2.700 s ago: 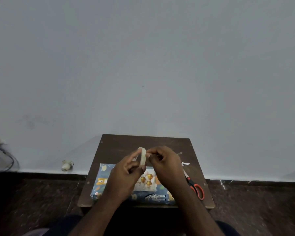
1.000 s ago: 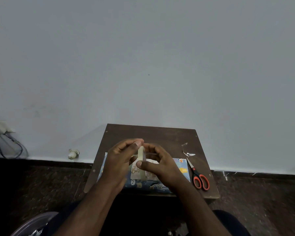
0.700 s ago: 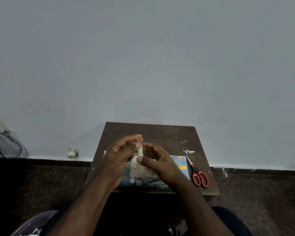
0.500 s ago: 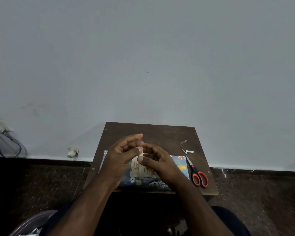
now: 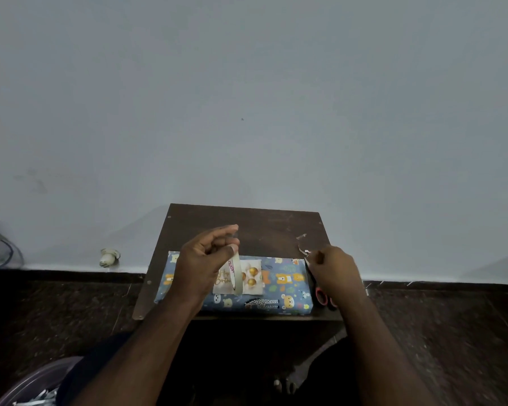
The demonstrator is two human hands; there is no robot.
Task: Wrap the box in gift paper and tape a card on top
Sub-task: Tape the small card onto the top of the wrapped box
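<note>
Left hand pinches the tape roll above the wrapped box; right hand reaches the scissors.

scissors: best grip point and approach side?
Take the scissors by the red loop handles at the near end, coming from above on the right. They lie flat on the table right of the box, blades pointing away, mostly hidden under the right hand.

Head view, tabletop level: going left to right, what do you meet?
left hand → tape roll → card → bear-print stretch of the wrapped box → right hand, over the scissors.
</note>
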